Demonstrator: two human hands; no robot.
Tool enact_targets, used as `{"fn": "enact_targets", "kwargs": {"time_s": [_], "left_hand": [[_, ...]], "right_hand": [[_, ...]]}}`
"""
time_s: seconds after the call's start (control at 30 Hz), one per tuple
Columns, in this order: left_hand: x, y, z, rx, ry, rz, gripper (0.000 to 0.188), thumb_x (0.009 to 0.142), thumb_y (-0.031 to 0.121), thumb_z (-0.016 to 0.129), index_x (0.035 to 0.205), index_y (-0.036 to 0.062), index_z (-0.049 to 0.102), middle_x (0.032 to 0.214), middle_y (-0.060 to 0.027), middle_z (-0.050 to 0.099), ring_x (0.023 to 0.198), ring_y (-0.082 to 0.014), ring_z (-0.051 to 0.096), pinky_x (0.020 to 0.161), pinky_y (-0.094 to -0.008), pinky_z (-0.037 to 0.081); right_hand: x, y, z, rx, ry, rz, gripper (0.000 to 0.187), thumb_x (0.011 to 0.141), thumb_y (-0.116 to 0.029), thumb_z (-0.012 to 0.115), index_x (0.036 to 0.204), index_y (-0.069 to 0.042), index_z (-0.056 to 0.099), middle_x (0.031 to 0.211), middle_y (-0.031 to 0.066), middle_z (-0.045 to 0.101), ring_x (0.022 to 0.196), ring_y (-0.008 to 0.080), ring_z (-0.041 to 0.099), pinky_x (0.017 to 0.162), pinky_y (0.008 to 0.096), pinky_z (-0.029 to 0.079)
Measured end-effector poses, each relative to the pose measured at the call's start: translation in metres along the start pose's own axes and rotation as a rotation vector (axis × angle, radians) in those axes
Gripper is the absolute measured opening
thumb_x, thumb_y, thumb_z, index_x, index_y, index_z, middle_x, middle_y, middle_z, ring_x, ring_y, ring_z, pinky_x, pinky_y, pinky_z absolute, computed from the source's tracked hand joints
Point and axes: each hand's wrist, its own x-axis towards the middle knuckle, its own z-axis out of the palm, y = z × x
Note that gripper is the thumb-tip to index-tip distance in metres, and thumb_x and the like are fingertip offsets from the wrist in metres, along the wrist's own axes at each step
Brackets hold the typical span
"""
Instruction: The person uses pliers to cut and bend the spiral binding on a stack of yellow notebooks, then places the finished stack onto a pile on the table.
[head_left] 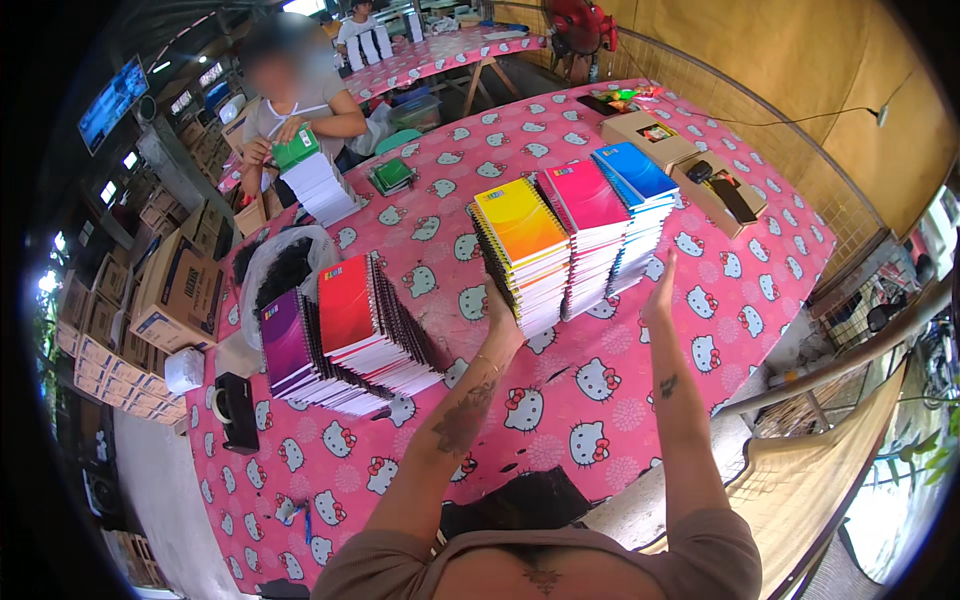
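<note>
Three tall stacks of spiral notebooks stand side by side on the pink table [560,400]: yellow-covered notebooks [521,222], pink-covered notebooks [585,195] and blue-covered notebooks [636,172]. My left hand [503,312] lies against the left side of the yellow stack, its fingers stretched along the spines and partly hidden. On the other side, my right hand [660,292] is held flat beside the blue stack, fingers extended; whether it touches is hard to tell. Farther left stand a stack of red notebooks [346,303] and a stack of purple notebooks [286,338].
Across the table a person [300,100] handles green notebooks [297,148] on a white stack. Small green notebooks [391,175] lie nearby. A tape dispenser [235,412] sits at the left edge. Cardboard boxes [722,192] with a phone are at right. A red fan [580,28] stands behind.
</note>
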Motion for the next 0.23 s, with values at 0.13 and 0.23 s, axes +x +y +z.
{"fn": "enact_targets", "kwargs": {"time_s": [0.13, 0.23], "left_hand": [[0.029, -0.021, -0.005, -0.054, 0.011, 0.048, 0.064, 0.096, 0.054, 0.031, 0.127, 0.0032, 0.053, 0.125, -0.0112, 0.059, 0.109, -0.0250, 0.060, 0.093, -0.0372, 0.050], [0.015, -0.020, -0.010, 0.104, 0.214, 0.114, 0.066, 0.096, 0.057, 0.032, 0.127, 0.0034, 0.053, 0.125, -0.0102, 0.059, 0.109, -0.0244, 0.060, 0.093, -0.0363, 0.050]], "right_hand": [[0.051, 0.026, -0.009, 0.183, -0.165, 0.085, 0.087, 0.089, -0.073, 0.034, 0.152, -0.015, 0.019, 0.156, 0.0096, 0.020, 0.145, 0.0235, 0.013, 0.114, 0.0517, 0.012], [0.065, 0.051, -0.022, 0.327, -0.384, 0.154, 0.087, 0.086, -0.076, 0.035, 0.154, -0.024, 0.013, 0.157, 0.0075, 0.018, 0.145, 0.0212, 0.013, 0.110, 0.0624, 0.009]]}}
